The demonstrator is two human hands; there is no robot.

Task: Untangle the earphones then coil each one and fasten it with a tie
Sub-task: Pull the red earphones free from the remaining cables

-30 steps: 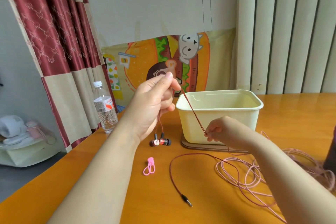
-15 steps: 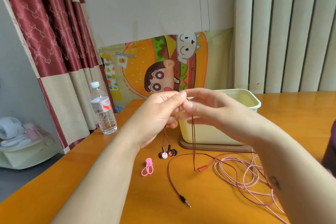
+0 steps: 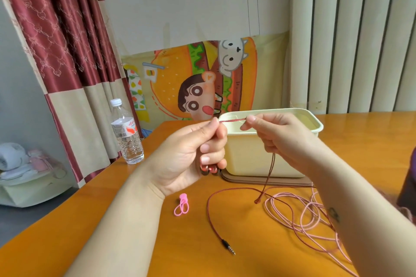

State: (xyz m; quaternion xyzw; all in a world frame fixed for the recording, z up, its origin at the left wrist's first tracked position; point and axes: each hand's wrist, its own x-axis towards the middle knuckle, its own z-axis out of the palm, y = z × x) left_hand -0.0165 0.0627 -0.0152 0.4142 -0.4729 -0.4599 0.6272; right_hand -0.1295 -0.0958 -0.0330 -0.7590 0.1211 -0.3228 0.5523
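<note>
My left hand (image 3: 191,155) is raised over the table and pinches the dark red earphone cord (image 3: 231,120) at its fingertips; the two red earbuds (image 3: 209,170) hang just under its curled fingers. A short way to the right, my right hand (image 3: 276,137) pinches the same cord, which is stretched level between the hands. From the right hand the cord drops to the table, loops left and ends in a black jack plug (image 3: 228,249). A tangle of pink earphone cord (image 3: 299,216) lies at the right, partly under my right forearm. A pink tie (image 3: 182,205) lies below my left wrist.
A cream plastic tub (image 3: 258,159) stands on a brown lid just behind my hands. At the table's left edge there is a clear water bottle (image 3: 127,136). A dark object (image 3: 408,184) sits at the right border. The orange table (image 3: 67,238) ends at the left beside a curtain.
My hands have drawn apart, stretching a short length of red cord level between them. The earbuds have come up close under my left hand's fingers.
</note>
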